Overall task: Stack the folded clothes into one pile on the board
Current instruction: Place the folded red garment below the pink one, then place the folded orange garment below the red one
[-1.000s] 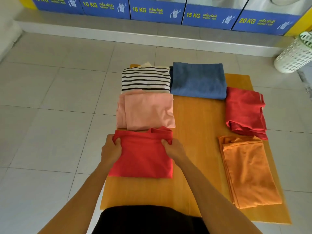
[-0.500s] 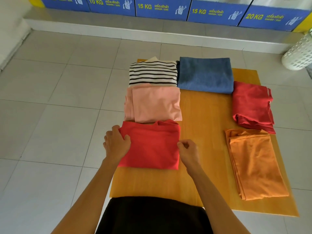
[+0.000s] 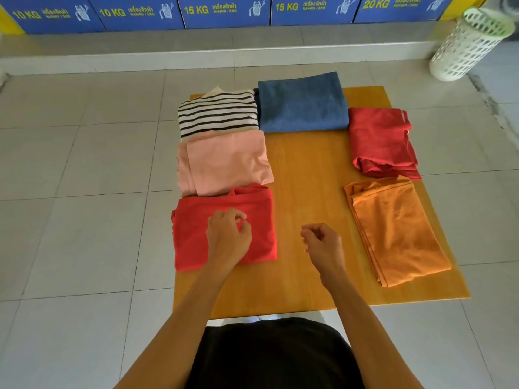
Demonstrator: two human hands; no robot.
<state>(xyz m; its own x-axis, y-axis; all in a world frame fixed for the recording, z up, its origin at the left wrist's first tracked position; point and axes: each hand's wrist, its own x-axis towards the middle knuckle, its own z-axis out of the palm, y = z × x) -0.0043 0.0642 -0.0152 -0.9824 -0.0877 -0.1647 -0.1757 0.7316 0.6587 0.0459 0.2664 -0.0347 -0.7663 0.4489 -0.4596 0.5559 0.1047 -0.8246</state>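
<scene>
A wooden board lies on the tiled floor with several folded clothes spread over it. Down its left side are a striped top, a pink piece and a bright red piece. A blue piece lies at the back, with a dark red piece and an orange piece on the right. My left hand rests over the bright red piece with its fingers curled in. Over bare board to the right of that piece, my right hand is loosely curled and holds nothing.
A white laundry basket stands at the back right on the floor. Blue washer panels line a raised ledge behind the board. Grey floor tiles surround the board.
Both hands have let go of the bright red piece's sides. My left hand moved onto its top and my right hand moved right, off the cloth. The view shifted, so the board looks further left.
</scene>
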